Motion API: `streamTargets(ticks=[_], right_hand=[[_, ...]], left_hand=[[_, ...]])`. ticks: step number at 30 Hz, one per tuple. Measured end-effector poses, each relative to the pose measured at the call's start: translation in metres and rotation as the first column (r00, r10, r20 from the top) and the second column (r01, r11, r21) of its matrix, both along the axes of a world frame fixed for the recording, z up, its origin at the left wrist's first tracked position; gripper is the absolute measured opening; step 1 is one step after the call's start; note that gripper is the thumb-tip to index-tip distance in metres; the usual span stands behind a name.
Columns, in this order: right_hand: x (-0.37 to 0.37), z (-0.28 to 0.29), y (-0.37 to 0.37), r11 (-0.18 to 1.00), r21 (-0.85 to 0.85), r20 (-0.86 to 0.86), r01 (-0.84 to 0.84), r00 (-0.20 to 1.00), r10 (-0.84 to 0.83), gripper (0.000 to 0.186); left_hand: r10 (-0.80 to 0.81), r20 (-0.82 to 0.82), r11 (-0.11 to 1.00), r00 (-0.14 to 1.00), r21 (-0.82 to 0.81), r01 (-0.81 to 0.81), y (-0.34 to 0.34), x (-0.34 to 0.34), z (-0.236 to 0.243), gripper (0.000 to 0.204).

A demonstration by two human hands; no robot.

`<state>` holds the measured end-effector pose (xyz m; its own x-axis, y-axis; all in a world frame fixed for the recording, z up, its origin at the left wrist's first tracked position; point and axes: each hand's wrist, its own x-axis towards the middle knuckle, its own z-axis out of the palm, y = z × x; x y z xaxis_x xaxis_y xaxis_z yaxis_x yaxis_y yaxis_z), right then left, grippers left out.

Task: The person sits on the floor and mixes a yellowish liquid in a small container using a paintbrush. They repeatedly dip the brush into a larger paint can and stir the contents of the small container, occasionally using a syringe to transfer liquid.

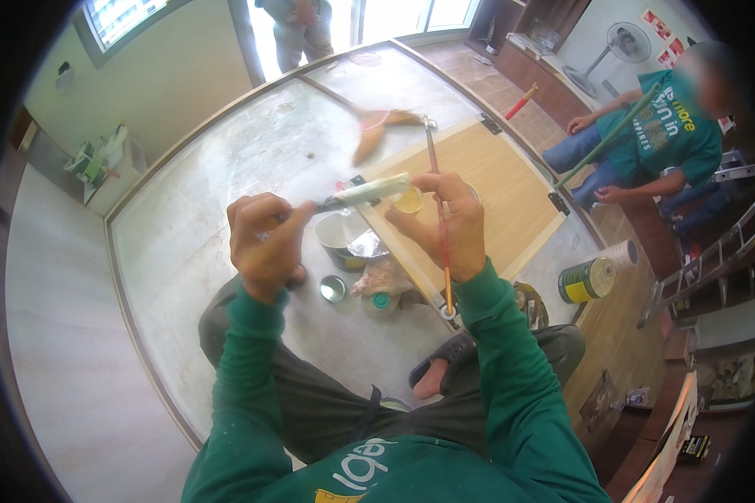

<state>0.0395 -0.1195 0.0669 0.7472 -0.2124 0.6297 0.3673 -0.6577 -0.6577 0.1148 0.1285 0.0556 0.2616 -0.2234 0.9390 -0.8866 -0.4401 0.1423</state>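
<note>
I sit on the concrete floor in green sleeves. My left hand [264, 243] grips the dark handle of a small tool [365, 192] whose pale, coated end points right. My right hand [445, 222] holds a long thin red-handled stick [441, 243] running from the wooden panel down towards my knee. Its fingers also pinch a small yellowish piece [408, 201] right under the pale end of the tool. Both hands hover above a small bucket [337, 235] and the near corner of a light wooden door panel [499, 189] lying flat on the floor.
A small round tin [333, 287], a green-capped bottle [381, 302] and a crumpled bag lie by my knees. A yellow-green can [585, 280] lies on its side at the right. Another person [671, 126] sits at the right holding a green pole; someone stands at the doorway [298, 29]. A ladder [713, 251] leans at the right.
</note>
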Motion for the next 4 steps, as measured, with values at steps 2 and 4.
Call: streamTargets(ticks=[2,4], right_hand=[[0.0007,0.0004,0.0022,1.000,-0.002,0.000,0.001,1.000,-0.001,0.047],[0.0013,0.0012,0.0030,1.000,-0.001,-0.009,-0.008,1.000,0.008,0.048]], left_hand=[[0.006,0.026,0.999,1.000,0.031,-0.006,0.0014,-0.0026,0.0002,0.021],[-0.007,0.047,0.999,0.999,0.052,0.004,0.0031,-0.0051,0.0001,0.016]])
